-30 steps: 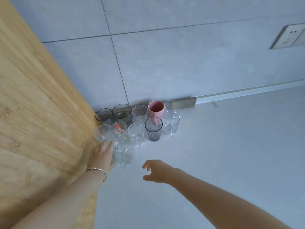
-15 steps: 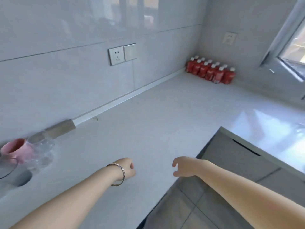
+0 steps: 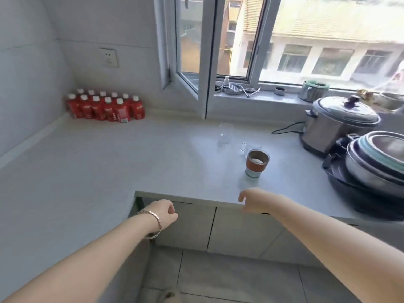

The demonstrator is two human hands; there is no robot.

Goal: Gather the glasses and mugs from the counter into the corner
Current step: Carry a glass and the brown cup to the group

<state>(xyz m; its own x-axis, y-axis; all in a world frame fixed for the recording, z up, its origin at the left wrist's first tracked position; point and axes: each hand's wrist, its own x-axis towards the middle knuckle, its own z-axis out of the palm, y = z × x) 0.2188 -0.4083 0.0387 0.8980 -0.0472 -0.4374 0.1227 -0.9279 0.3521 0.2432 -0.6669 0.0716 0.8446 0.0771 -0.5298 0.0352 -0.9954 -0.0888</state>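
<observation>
Red bottles (image 3: 105, 107) with white caps, upper left; a brown-banded cup (image 3: 257, 160), pale blue below; pale grey counter (image 3: 91, 158).

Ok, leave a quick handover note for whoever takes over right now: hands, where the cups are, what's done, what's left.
Hands: left hand and right hand both empty, hovering at the counter edge.
Cups on the counter near the window: a glass with a brown sleeve, a tall clear glass, and a small clear glass between them.
Done: none of these three is picked up; the gathering corner is out of view.
Left: carry all three to the corner.
</observation>
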